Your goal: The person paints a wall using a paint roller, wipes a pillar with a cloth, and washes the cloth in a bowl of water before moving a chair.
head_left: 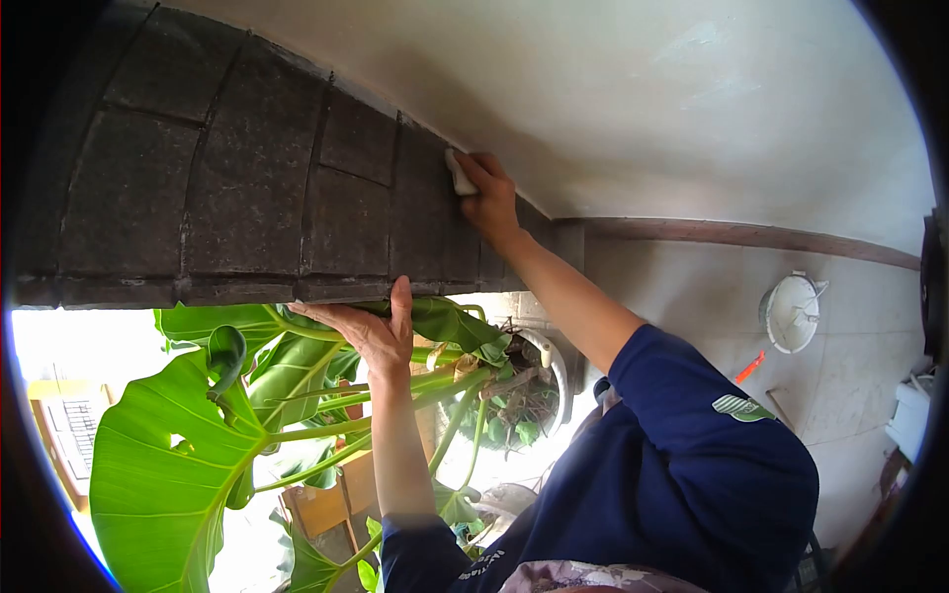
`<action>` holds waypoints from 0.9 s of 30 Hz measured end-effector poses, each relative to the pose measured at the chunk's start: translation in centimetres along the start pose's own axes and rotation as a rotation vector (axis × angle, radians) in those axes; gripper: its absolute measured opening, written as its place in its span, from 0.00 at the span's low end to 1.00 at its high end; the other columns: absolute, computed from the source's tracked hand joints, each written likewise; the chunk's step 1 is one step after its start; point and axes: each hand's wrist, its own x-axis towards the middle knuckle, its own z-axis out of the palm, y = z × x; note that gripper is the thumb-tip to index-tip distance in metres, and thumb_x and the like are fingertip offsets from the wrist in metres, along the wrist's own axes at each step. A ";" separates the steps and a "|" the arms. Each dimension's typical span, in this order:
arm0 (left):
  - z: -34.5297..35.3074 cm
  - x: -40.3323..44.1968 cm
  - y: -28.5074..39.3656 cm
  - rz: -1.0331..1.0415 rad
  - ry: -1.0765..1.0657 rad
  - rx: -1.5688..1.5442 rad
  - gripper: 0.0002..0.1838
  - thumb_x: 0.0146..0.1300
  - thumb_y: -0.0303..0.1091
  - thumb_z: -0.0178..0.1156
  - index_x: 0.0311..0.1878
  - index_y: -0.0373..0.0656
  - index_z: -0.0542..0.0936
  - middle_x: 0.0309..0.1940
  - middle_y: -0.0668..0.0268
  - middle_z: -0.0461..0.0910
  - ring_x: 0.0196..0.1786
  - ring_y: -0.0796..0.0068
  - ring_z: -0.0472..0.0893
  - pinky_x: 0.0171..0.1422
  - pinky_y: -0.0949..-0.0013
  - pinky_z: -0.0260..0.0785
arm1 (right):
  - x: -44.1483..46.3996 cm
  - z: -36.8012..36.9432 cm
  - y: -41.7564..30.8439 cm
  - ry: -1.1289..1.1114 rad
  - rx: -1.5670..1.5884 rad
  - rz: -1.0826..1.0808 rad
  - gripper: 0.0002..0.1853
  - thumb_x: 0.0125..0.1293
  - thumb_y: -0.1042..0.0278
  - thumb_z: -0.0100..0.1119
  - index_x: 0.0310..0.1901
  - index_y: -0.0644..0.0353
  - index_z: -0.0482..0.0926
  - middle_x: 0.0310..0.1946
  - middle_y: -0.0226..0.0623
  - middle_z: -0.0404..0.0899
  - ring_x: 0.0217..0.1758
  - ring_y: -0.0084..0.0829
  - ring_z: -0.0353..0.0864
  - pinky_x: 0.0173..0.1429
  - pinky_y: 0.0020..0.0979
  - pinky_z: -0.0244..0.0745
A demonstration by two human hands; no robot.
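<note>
My right hand (489, 203) is closed around a small white pad (461, 172), perhaps a sponge or a folded cloth. It presses the pad to the dark tiled surface (247, 188), close to where the tiles meet the pale wall (692, 99). Along the outer edge of the tiles lies my left hand (371, 336), fingers stretched out and thumb raised against the edge. Nothing shows in that hand. Big green leaves (178, 465) hang right beside the left hand and forearm.
A large potted plant (499, 415) with thick stems stands near my left arm. A white bucket (792, 313) is on the floor at the right, with an orange-red object (751, 367) close to it. A white container (909, 420) stands at the far right.
</note>
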 end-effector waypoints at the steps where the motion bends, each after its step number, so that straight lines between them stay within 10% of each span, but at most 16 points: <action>1: 0.2 -0.1 -0.3 0.001 0.003 0.008 0.68 0.57 0.55 0.67 0.72 0.30 0.23 0.73 0.30 0.24 0.77 0.33 0.29 0.76 0.37 0.22 | -0.1 -0.2 0.2 0.004 0.008 0.024 0.32 0.39 0.89 0.50 0.51 0.60 0.81 0.43 0.48 0.79 0.47 0.50 0.80 0.52 0.39 0.75; 27: -0.4 1.4 1.1 0.082 0.031 -0.016 0.67 0.58 0.54 0.67 0.73 0.34 0.22 0.74 0.33 0.22 0.76 0.30 0.26 0.76 0.36 0.23 | 2.9 0.9 -3.7 -0.004 0.040 0.043 0.31 0.39 0.87 0.50 0.51 0.62 0.80 0.42 0.50 0.79 0.46 0.54 0.79 0.51 0.42 0.75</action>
